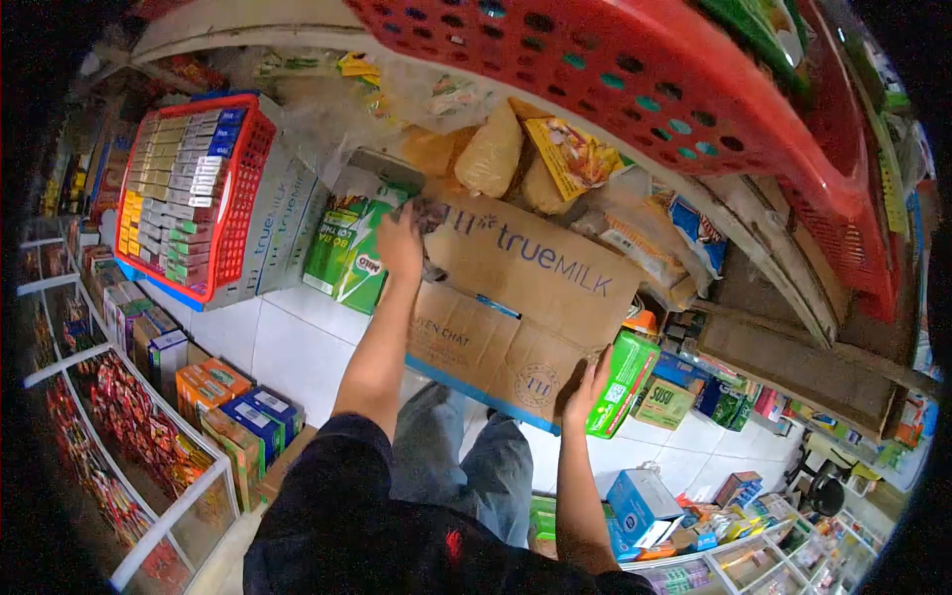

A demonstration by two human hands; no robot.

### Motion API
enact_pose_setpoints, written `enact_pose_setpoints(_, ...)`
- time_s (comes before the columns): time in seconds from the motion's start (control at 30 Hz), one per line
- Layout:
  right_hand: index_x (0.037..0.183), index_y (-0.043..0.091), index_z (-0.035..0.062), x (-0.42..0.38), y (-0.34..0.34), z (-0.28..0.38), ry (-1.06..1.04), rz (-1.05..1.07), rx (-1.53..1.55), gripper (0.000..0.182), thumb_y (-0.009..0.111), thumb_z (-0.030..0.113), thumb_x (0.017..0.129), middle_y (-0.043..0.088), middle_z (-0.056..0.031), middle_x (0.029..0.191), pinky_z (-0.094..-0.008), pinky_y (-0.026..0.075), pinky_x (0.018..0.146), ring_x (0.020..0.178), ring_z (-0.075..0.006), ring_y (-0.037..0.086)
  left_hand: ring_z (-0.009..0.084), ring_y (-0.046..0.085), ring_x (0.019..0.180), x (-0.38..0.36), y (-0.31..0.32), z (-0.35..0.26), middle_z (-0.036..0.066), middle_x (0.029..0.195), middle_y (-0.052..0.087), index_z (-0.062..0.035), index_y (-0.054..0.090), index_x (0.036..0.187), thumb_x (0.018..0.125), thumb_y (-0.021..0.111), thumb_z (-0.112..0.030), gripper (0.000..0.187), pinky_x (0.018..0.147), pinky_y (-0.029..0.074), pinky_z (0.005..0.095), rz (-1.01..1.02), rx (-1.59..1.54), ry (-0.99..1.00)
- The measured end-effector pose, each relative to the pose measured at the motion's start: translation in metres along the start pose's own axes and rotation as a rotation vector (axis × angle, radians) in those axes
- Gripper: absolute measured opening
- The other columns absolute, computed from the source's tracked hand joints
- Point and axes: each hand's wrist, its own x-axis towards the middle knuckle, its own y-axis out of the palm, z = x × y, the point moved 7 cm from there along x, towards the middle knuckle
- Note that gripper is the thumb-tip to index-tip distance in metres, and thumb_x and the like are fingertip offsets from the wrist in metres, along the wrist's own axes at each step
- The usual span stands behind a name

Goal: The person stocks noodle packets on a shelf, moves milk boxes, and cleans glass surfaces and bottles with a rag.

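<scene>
A brown cardboard box printed "TH true MILK" lies before my body, its blue-edged side toward me. My left hand is at the box's left end, with a dark crumpled cloth or rag at its fingers; what exactly they grip is hard to make out. Beside that hand stands a green Milo carton. At the box's lower right corner, my right hand rests against the cardboard with fingers extended, next to a bright green pack.
Overhead at the right hangs a red perforated basket. At the left, a red basket of small packs sits on a carton. Behind the box lie plastic bags. Glass-framed snack shelves stand lower left, a blue carton lower right.
</scene>
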Motion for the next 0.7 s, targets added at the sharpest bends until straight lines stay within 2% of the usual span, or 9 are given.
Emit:
enact_pose_setpoints(0.1,0.131,0.03,0.0004,-0.001,-0.001,-0.01,-0.037,-0.015,-0.081,0.051,0.04,0.026,0.088,0.031,-0.0192,0.133,-0.0382,0.016,0.103,0.124,-0.0309,0.026,0.0318,0.055,0.073,-0.056,-0.015,-0.09,0.018,0.082,0.058,0.0009,0.059,0.083,0.08,0.053,-0.036,0.037,0.058,0.042,0.0431,-0.03,0.694,0.378)
enact_pose_setpoints(0.17,0.13,0.03,-0.0034,-0.001,-0.001,-0.004,0.02,-0.001,0.001,0.053,0.04,0.027,0.088,0.028,-0.0173,0.136,-0.0368,0.013,0.105,0.127,-0.0285,0.023,0.0298,0.056,0.069,-0.083,0.076,-0.053,0.015,0.074,0.059,-0.0044,0.061,0.077,0.077,0.052,-0.023,0.021,0.057,0.043,0.0424,0.06,0.28,0.051)
enact_pose_setpoints(0.23,0.133,0.022,-0.0036,0.001,0.001,-0.02,0.045,0.016,0.088,0.057,0.043,0.023,0.086,0.022,-0.0174,0.139,-0.0361,0.012,0.105,0.128,-0.0273,0.021,0.0294,0.057,0.069,-0.16,0.132,-0.087,0.014,0.076,0.06,-0.004,0.062,0.078,0.078,0.048,-0.016,0.018,0.059,0.044,0.0423,0.069,0.358,0.495)
enact_pose_setpoints(0.27,0.133,0.022,-0.0036,0.002,0.002,-0.027,0.025,0.037,0.129,0.057,0.042,0.024,0.087,0.022,-0.0169,0.139,-0.0362,0.014,0.105,0.127,-0.0269,0.021,0.0303,0.056,0.076,-0.198,0.19,-0.086,0.014,0.082,0.059,-0.0074,0.06,0.084,0.076,0.049,-0.016,0.017,0.064,0.044,0.0435,0.416,0.298,0.564)
enact_pose_setpoints(0.3,0.134,0.019,-0.0017,0.002,0.001,-0.015,0.038,0.055,0.113,0.058,0.041,0.025,0.088,0.02,-0.0153,0.14,-0.0355,0.016,0.104,0.127,-0.0261,0.022,0.0348,0.054,0.082,-0.242,0.103,-0.185,0.017,0.091,0.059,-0.0167,0.062,0.092,0.075,0.05,-0.019,0.021,0.067,0.045,0.0459,0.535,0.229,0.774)
enact_pose_setpoints(0.37,0.136,0.016,0.0004,0.002,0.007,-0.022,0.1,0.122,0.45,0.059,0.041,0.027,0.089,0.019,-0.0128,0.14,-0.0341,0.018,0.104,0.126,-0.0238,0.023,0.0358,0.054,0.082,-0.264,0.111,-0.165,0.017,0.086,0.059,-0.0185,0.062,0.09,0.073,0.052,-0.02,0.02,0.064,0.044,0.047,0.031,0.245,0.975)
enact_pose_setpoints(0.57,0.132,0.025,0.0005,0.002,-0.018,-0.016,0.038,0.264,0.304,0.057,0.051,0.018,0.084,0.026,-0.0157,0.135,-0.0363,0.025,0.1,0.122,-0.026,0.029,0.0223,0.059,0.075,-0.091,0.019,0.014,0.009,0.08,0.059,-0.0161,0.062,0.092,0.075,0.05,-0.016,0.02,0.067,0.047,0.0367,0.399,0.431,0.27)
enact_pose_setpoints(0.6,0.129,0.029,-0.0001,0.008,-0.019,-0.029,-0.032,0.289,0.229,0.054,0.052,0.015,0.082,0.029,-0.016,0.132,-0.0367,0.026,0.099,0.119,-0.0266,0.032,0.0215,0.059,0.075,-0.116,-0.071,-0.018,0.01,0.087,0.057,-0.0183,0.055,0.104,0.077,0.047,-0.012,0.028,0.065,0.048,0.0354,0.017,0.787,0.508)
enact_pose_setpoints(0.7,0.121,0.037,-0.0022,-0.022,-0.037,0.019,-0.364,0.305,0.077,0.048,0.055,0.004,0.077,0.038,-0.0164,0.117,-0.0388,0.03,0.096,0.11,-0.0285,0.04,0.0271,0.058,0.075,-0.142,-0.188,0.003,0.012,0.091,0.055,-0.0205,0.048,0.112,0.077,0.047,-0.011,0.036,0.064,0.048,0.0377,-0.144,0.813,0.53)
